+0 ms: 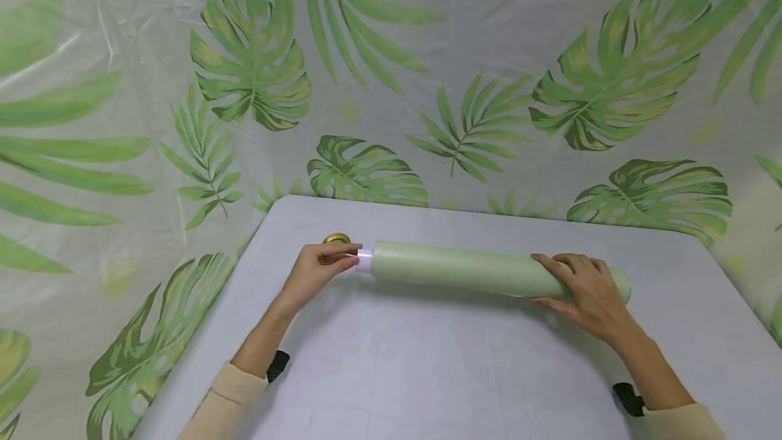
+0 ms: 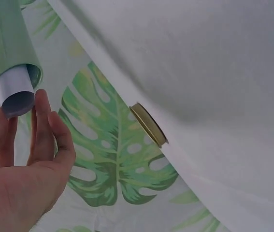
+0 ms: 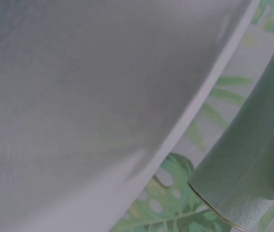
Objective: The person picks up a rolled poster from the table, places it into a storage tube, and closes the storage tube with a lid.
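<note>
A long pale green roll (image 1: 458,268), tube-shaped, is held sideways above the white table. Out of its left end sticks a narrower white rolled sheet (image 1: 364,261), whose hollow opening shows in the left wrist view. My left hand (image 1: 311,273) pinches this white sheet (image 2: 15,89) by its edge between thumb and fingers. Near the other end, my right hand (image 1: 589,294) grips the green roll, thumb below and fingers over the top. In the right wrist view only a sliver of that hand shows beside the green roll (image 3: 245,164).
A round gold-coloured ring-like object (image 1: 337,238) lies on the white table (image 1: 415,372) just behind my left hand. Leaf-patterned sheeting (image 1: 379,107) surrounds the table at the back and sides. Black straps (image 1: 628,399) are on both wrists.
</note>
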Demonstrator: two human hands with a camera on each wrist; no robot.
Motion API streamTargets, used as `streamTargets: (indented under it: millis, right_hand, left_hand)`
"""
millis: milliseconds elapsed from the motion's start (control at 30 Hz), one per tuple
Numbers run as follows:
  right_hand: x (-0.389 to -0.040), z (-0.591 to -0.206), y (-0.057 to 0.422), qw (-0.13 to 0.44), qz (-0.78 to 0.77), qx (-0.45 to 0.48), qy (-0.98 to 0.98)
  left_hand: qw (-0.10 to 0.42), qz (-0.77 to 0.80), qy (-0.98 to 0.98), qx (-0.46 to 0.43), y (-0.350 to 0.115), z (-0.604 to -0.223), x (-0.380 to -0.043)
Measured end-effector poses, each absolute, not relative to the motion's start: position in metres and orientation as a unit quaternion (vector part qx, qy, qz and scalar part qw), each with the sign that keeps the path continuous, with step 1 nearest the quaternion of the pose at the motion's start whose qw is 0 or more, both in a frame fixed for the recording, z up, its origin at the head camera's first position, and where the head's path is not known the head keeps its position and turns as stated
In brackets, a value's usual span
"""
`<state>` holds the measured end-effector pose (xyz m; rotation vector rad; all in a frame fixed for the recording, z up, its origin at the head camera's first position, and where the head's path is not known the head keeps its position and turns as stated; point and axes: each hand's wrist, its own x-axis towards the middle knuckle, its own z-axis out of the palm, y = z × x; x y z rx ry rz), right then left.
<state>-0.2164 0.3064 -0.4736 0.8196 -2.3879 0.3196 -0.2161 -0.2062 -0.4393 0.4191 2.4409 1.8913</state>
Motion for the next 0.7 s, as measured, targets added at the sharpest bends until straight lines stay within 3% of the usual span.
streamTargets:
  millis: [700]
  right_hand:
    - [-0.217,-0.477,0.298,0.310,0.127,0.311,-0.889]
  left_hand:
    - [0.027,0.606,0.782,0.140,-0.192,-0.441,-0.214]
